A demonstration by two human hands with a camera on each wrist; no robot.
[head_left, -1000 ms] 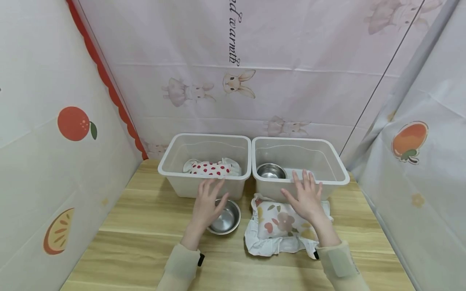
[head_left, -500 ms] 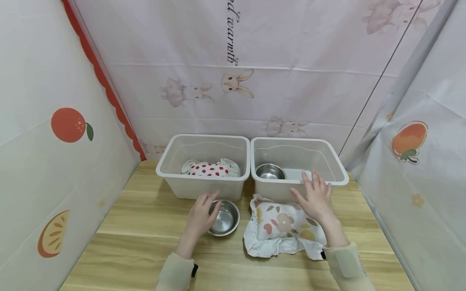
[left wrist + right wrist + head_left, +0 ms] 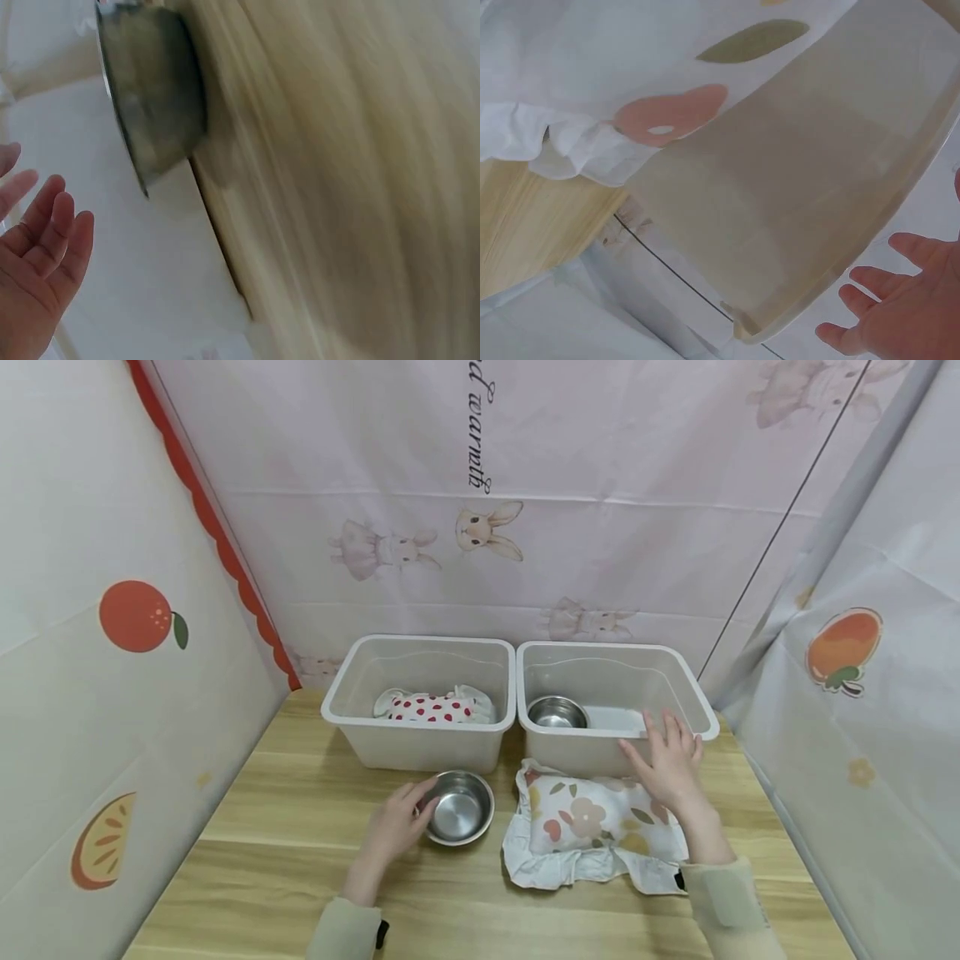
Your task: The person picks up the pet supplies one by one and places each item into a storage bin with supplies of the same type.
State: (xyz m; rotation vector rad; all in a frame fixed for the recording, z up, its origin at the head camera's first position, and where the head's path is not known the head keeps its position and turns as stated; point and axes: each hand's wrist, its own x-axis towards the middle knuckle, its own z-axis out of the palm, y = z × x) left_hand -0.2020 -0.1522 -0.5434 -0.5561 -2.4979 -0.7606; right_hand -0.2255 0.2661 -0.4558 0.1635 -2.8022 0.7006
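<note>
Wooden tabletop (image 3: 262,827): left hand (image 3: 396,820) drawn back beside steel bowl (image 3: 461,812), right hand (image 3: 670,768) shifted rightward near cushion (image 3: 588,820); both loose-fingered, empty.

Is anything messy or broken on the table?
Nothing looks spilled or broken. The flowery cushion looks a bit messy, because its white ruffle is crumpled along the near edge. The front bowl sits upright.

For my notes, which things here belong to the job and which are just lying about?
Probably in the job:
nearer bowl, beside the left hand
right bin, by the right hand
flowered cushion

Probably just lying about:
dotted cushion in left bin
second bowl in right bin
printed sheets
</note>
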